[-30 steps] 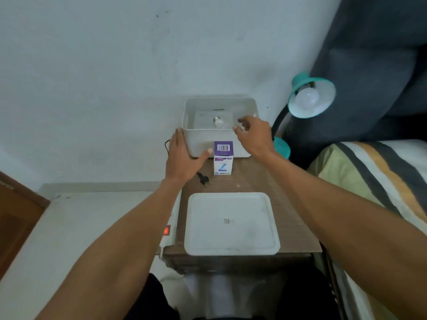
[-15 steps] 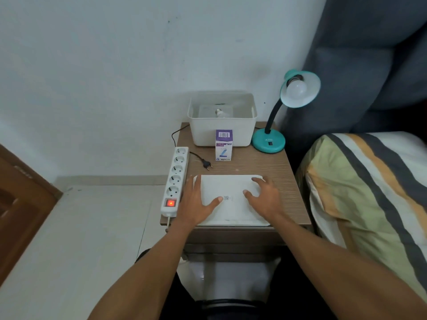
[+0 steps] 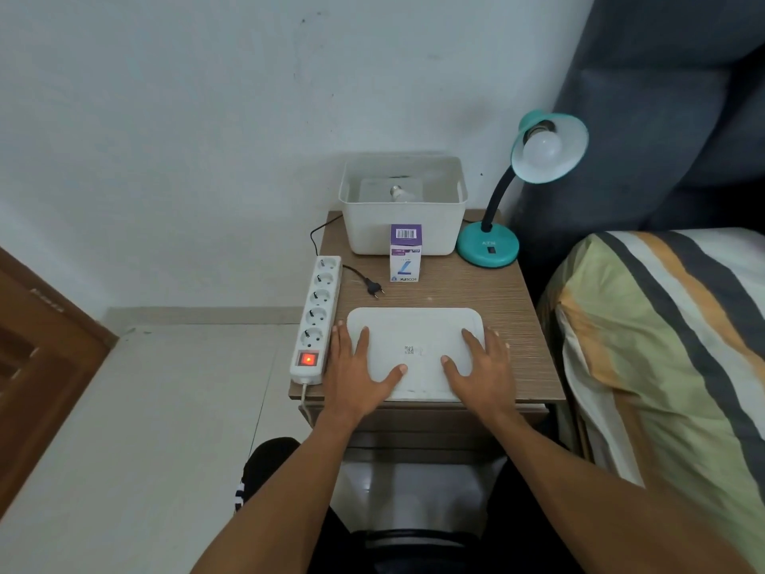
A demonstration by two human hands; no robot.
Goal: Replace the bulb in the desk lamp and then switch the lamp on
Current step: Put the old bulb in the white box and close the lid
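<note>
A teal desk lamp (image 3: 489,246) stands at the back right of the wooden bedside table (image 3: 505,308), its shade holding a white bulb (image 3: 542,147), unlit. Its black plug (image 3: 374,289) lies loose on the table beside a white power strip (image 3: 318,312) whose red switch glows. A purple-and-white bulb box (image 3: 406,253) stands upright in front of a white bin (image 3: 403,225) that contains another bulb (image 3: 398,193). My left hand (image 3: 358,368) and my right hand (image 3: 482,366) rest flat, fingers spread, on the two sides of a white lid (image 3: 416,341) lying at the table's front.
A bed with a striped cover (image 3: 670,345) sits close on the right, with a dark headboard (image 3: 670,118) behind the lamp. A white wall runs behind the table. Pale floor and a brown wooden door (image 3: 37,366) lie to the left.
Both hands left the bin at the back and came down flat on the white lid at the front. The view pulled back, showing the power strip and the whole lamp.
</note>
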